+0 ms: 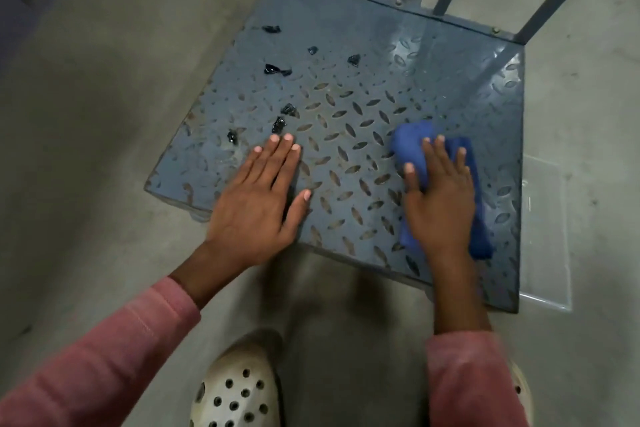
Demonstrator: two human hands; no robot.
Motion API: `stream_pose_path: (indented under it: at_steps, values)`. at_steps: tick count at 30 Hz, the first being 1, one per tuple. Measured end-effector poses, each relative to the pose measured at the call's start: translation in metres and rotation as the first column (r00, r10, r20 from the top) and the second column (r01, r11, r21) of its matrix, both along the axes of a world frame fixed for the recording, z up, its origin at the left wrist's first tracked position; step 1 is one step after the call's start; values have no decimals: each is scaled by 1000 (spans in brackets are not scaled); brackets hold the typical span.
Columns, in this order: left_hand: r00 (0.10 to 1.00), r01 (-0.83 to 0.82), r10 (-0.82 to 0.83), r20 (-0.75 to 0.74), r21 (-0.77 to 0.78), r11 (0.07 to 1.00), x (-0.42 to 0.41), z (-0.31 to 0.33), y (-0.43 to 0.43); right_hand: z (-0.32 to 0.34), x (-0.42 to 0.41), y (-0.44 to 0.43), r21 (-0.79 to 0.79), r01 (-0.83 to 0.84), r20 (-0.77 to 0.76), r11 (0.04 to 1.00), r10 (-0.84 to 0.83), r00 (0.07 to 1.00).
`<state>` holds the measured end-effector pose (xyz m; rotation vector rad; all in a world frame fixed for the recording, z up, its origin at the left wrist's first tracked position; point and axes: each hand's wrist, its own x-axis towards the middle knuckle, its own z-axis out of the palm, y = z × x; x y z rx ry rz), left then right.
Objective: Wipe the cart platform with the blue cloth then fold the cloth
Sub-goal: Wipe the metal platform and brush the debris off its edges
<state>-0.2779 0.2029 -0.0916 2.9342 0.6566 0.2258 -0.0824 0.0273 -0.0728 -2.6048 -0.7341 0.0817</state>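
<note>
Left hand (258, 198) lay flat on the near-left part of the cart platform (346, 42), fingers straight and close together, holding nothing. Just above its fingertips, and on up the left half, sat a scatter of small black scraps (277, 70), so I'd say that side wasn't wiped yet. Over at centre-right the blue cloth (412, 139) was bunched on the diamond plate under the right hand (440, 198). Its fingers were a bit spread and pressed flat on top, not curled round the cloth. Risk as I saw it: a sweep leftward could just shove the scraps off the edge onto the concrete floor (104, 114), or they'd snag in the raised tread and get skipped. The bunched cloth could also slip out from under a flat palm.
</note>
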Motion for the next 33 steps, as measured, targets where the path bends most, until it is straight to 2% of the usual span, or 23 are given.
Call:
stream_pose_path:
  at_steps: [5,9,13,20,22,24,28,30,33]
  values:
    - [996,4,0,94,-39,999,1,-2,2,-3,-93,52,3,-255,38,967,255,966]
    - [986,37,-25,163,-71,997,-7,-6,5,-2,-141,27,46,-310,-65,950,312,948]
    - [992,12,-8,125,-38,999,-7,-2,3,1,-101,0,79,-270,-44,960,274,961]
    - [999,17,-14,44,-65,998,-11,1,2,-4,40,77,7,-190,-25,982,190,981]
    - [999,30,-27,41,-71,997,-10,1,2,-5,35,80,-16,-176,-3,984,175,984]
    - [999,43,-41,33,-71,997,-8,0,5,-5,-3,67,-19,-183,22,983,184,983]
    - [977,212,-213,-11,-31,977,-3,2,28,0,-92,12,6,-267,26,964,267,963]
    - [959,272,-273,-72,-19,962,0,7,40,2,-90,-16,-12,-199,-17,980,199,980]
    - [947,291,-293,-134,-33,956,11,12,44,6,-41,-40,-64,43,-25,997,-45,999]
